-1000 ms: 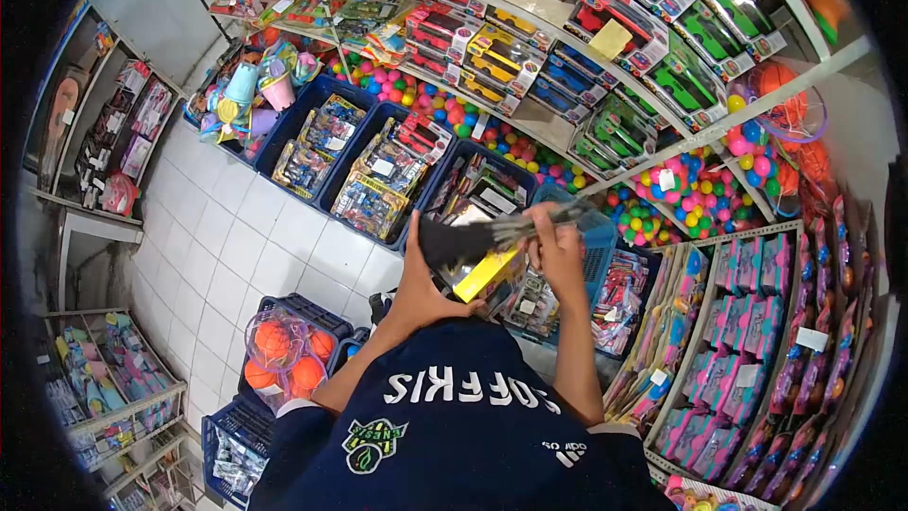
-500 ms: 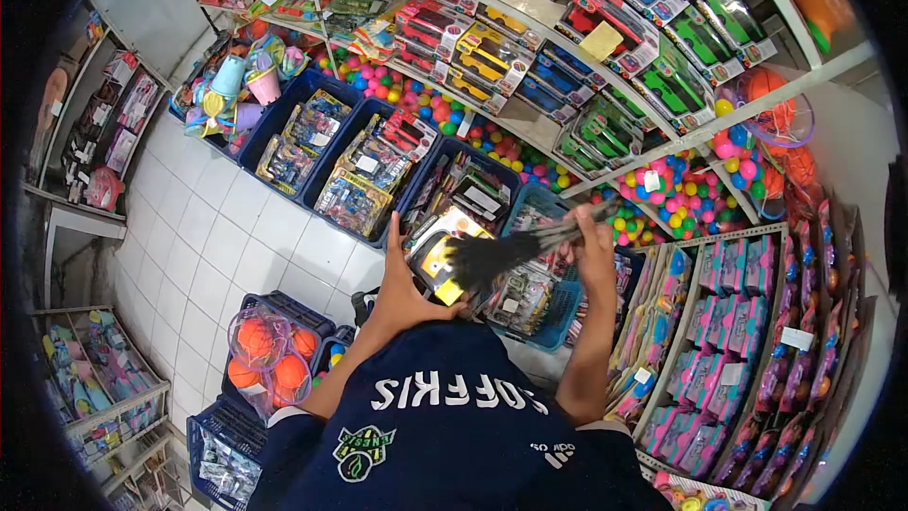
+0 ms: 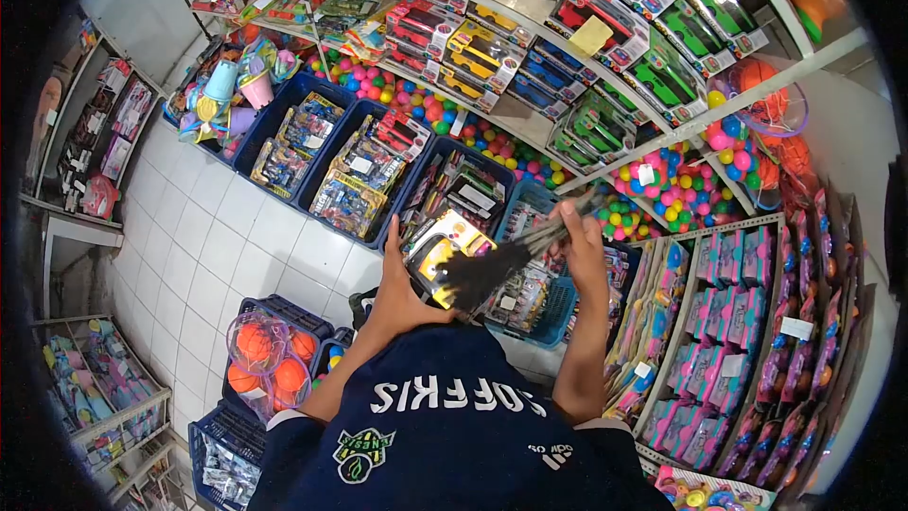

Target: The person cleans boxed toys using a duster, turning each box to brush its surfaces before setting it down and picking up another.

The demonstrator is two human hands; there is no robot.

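Note:
My left hand (image 3: pixel 398 295) is wrapped around the edge of a toy box (image 3: pixel 437 244), a white and yellow package with a dark front, held up before my chest. In my right hand (image 3: pixel 583 248) is a feather duster (image 3: pixel 492 273), gripped at its thin greyish end. Its black feathers point down and left and lie across the lower right of the box, hiding part of it. Under my hands, a teal basket (image 3: pixel 558 308) holds packaged toys. A navy basket (image 3: pixel 416 191) of packaged items stands just beyond the box.
Shelves (image 3: pixel 530 5) with boxed toy buses rise ahead, above many coloured balls (image 3: pixel 662 194). More navy baskets (image 3: pixel 312 191) line the floor to the left. Orange balls in nets (image 3: pixel 270 360) sit at lower left. Racks of pink and teal packages (image 3: pixel 709 350) stand on the right.
The duster has shifted slightly down and left over the box, and its feathers now cover the yellow lower corner. My left hand keeps its hold on the box.

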